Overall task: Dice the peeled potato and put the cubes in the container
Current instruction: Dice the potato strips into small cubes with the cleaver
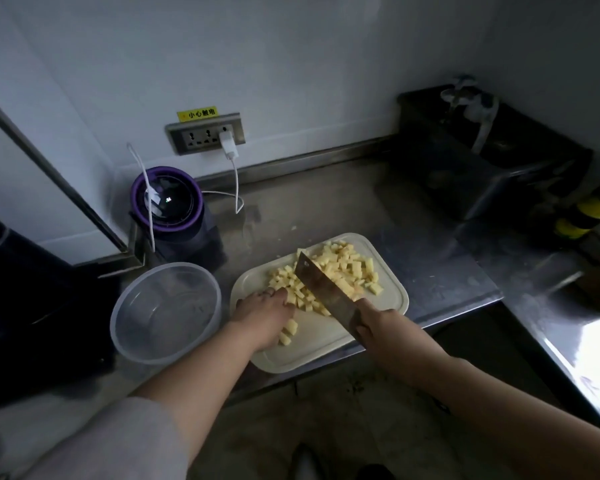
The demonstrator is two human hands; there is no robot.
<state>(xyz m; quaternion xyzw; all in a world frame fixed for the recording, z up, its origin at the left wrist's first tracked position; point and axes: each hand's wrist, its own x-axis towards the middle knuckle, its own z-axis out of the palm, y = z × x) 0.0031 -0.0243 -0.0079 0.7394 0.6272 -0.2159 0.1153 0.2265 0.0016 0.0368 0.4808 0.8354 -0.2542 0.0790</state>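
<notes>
While my right hand [374,323] is clenched round the handle of the knife [326,292] at the board's near right edge, the blade runs slantwise over the board [326,344]. Its long axis goes from that edge toward the far left, with the tip among the cubes [347,268]. My left hand [264,310] lies palm down on the board's left half, fingers loosely against the pile and grasping nothing that I can see.

The cubes are heaped on the far half of the board. Most are right of the blade, a band lies between blade and left hand, and a few are loose by the left wrist. No whole potato shows, so I judge the dicing done or nearly so.

The container [167,313] stands just left of the board, close to its edge, with no cubes in it as far as I can see. The cubes must therefore travel leftward, past the left hand, which is the nearer to the container. I judge the blade well placed to sweep or scoop the pile that way.
</notes>
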